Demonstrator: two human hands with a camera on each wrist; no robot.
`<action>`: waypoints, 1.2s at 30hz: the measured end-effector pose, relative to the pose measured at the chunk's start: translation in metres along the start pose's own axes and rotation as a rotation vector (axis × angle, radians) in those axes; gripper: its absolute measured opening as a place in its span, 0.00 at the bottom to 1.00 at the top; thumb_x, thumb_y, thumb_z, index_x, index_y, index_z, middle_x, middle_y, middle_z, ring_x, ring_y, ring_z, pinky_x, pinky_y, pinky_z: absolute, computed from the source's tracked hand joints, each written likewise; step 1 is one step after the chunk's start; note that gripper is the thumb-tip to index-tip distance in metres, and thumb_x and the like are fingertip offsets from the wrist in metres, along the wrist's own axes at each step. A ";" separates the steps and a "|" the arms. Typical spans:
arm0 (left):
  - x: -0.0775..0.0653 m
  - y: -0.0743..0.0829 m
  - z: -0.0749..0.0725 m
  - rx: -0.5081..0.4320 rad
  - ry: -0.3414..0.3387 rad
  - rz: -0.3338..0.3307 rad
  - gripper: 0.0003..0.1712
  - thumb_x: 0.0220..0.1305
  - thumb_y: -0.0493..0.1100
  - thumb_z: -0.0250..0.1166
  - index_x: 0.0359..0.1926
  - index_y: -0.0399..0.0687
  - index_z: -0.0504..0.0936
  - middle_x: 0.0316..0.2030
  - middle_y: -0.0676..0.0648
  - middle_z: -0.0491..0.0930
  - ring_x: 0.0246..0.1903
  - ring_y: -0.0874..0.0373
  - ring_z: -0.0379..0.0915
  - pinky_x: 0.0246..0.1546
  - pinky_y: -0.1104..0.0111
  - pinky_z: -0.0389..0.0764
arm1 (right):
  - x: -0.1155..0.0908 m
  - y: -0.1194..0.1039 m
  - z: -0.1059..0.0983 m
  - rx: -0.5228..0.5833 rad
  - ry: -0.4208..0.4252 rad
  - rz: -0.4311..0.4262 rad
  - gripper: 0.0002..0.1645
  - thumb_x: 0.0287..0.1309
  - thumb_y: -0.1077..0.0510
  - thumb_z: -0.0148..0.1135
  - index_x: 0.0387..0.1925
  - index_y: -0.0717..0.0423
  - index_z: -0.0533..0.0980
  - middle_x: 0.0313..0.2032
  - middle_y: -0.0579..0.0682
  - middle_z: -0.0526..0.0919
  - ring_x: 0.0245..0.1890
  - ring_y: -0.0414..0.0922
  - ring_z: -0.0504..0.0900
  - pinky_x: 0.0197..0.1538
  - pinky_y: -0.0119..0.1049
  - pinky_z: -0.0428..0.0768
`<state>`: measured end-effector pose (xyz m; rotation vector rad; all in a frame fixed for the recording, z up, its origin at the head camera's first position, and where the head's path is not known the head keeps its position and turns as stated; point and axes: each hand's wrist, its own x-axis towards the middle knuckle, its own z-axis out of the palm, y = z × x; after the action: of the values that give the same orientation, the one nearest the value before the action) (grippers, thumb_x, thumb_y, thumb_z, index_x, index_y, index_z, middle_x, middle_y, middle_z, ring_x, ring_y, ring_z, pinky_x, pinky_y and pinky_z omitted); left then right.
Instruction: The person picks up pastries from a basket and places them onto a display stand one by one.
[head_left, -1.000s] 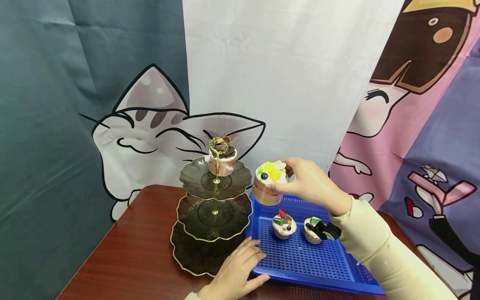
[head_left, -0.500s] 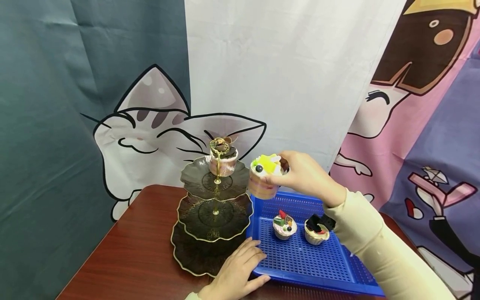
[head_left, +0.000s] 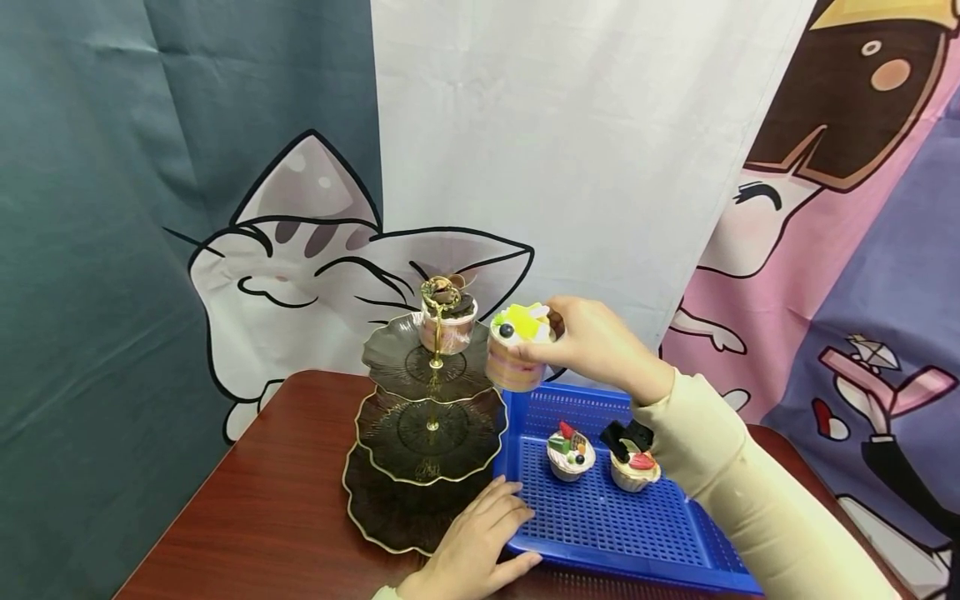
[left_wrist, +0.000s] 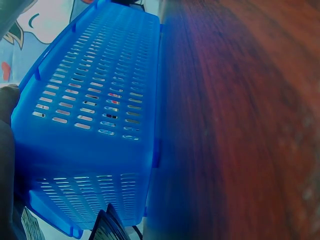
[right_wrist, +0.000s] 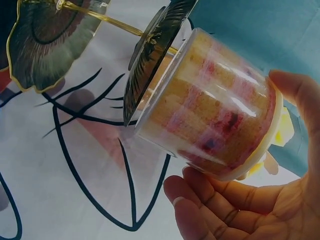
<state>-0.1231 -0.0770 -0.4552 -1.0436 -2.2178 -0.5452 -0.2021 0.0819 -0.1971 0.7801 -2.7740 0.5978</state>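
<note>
My right hand (head_left: 588, 337) holds a layered cake cup (head_left: 517, 358) with yellow topping and a dark berry. Thumb and fingers pinch it near its upper rim, as the right wrist view also shows with the clear cup (right_wrist: 215, 110). The cup hangs beside the top plate (head_left: 397, 358) of a three-tier stand, overlapping that plate's right edge in the head view. On the same plate stands a chocolate-topped cake cup (head_left: 448, 329), behind the gold pole. My left hand (head_left: 476, 542) rests with fingers extended on the near left corner of the blue basket (head_left: 600, 558).
Inside the basket sit a cupcake (head_left: 570, 454) with strawberry and green topping and a cupcake (head_left: 633, 467) with black pieces. The middle plate (head_left: 397, 429) and bottom plate (head_left: 382, 508) lie below on the reddish wooden table (head_left: 247, 500). A printed curtain (head_left: 600, 125) hangs behind.
My right hand has carried the layered cake cup left and slightly up, from above the basket's edge toward the top plate. The left hand stays in place.
</note>
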 end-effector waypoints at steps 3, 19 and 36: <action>0.000 0.000 0.000 -0.005 -0.003 0.000 0.20 0.61 0.60 0.63 0.46 0.52 0.80 0.43 0.57 0.80 0.60 0.60 0.71 0.70 0.66 0.62 | 0.003 -0.003 0.002 -0.002 0.009 -0.002 0.23 0.47 0.38 0.68 0.34 0.50 0.77 0.24 0.45 0.79 0.24 0.41 0.73 0.27 0.32 0.71; -0.001 -0.002 0.002 0.016 0.026 0.032 0.21 0.64 0.62 0.58 0.44 0.52 0.81 0.42 0.57 0.80 0.58 0.60 0.72 0.68 0.64 0.65 | 0.018 -0.023 0.017 0.010 0.040 -0.006 0.25 0.44 0.37 0.69 0.31 0.52 0.75 0.23 0.45 0.77 0.22 0.42 0.72 0.23 0.32 0.69; -0.001 -0.004 0.005 0.063 0.077 0.080 0.20 0.63 0.61 0.60 0.43 0.52 0.81 0.42 0.56 0.80 0.57 0.59 0.73 0.67 0.64 0.66 | 0.025 -0.029 0.028 -0.003 0.060 -0.039 0.25 0.42 0.35 0.69 0.23 0.49 0.72 0.20 0.43 0.73 0.21 0.42 0.70 0.22 0.32 0.67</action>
<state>-0.1275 -0.0767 -0.4596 -1.0559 -2.1035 -0.4696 -0.2095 0.0359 -0.2054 0.8000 -2.6980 0.5991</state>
